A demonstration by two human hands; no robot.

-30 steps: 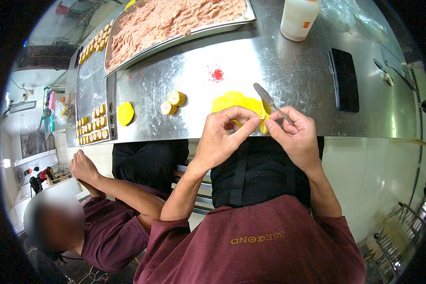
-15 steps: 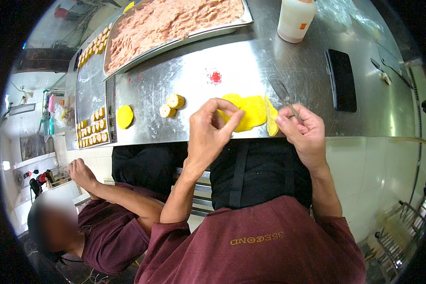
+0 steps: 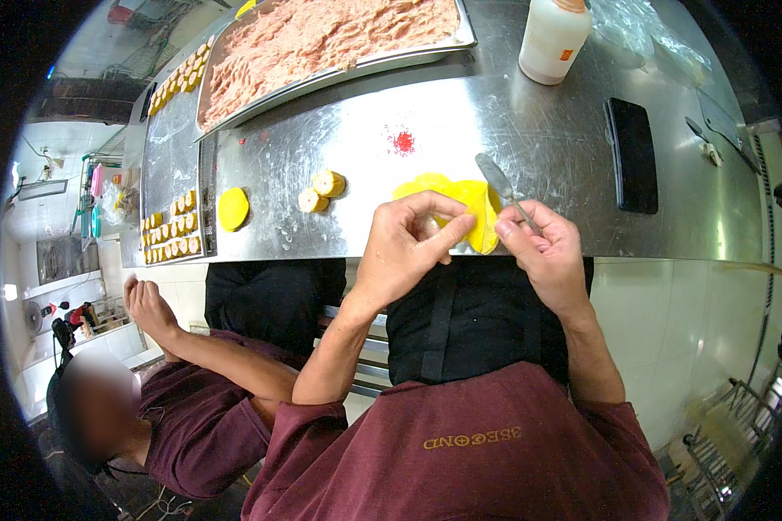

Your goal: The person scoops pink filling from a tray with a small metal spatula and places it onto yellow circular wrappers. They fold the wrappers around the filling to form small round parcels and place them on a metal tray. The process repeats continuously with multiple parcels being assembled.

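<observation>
My right hand (image 3: 540,252) is closed round the handle of a small metal spreader (image 3: 496,177), its blade tilted up and to the left. Its thumb also touches the right edge of a thin yellow dough wrapper (image 3: 485,227). Thumb and forefinger of my left hand (image 3: 413,247) pinch together at the wrapper's left edge; its other fingers curl beneath. Behind my fingers lie more flat yellow wrappers (image 3: 424,183), overlapping on the steel table and partly hidden by my left hand.
A steel tray of pink minced filling (image 3: 339,30) is at the back. Two filled dumplings (image 3: 321,190), a single yellow wrapper (image 3: 233,209) and red bits (image 3: 402,142) lie on the table (image 3: 278,139). A tray of dumplings (image 3: 174,227) is left, a white bottle (image 3: 554,43) and phone (image 3: 632,156) right. A co-worker (image 3: 208,382) sits left.
My right hand has brought the wrapper left to my left fingertips, and the spreader's blade now tilts further left. My left hand has shifted right and slightly down. The whole view has shifted a little.
</observation>
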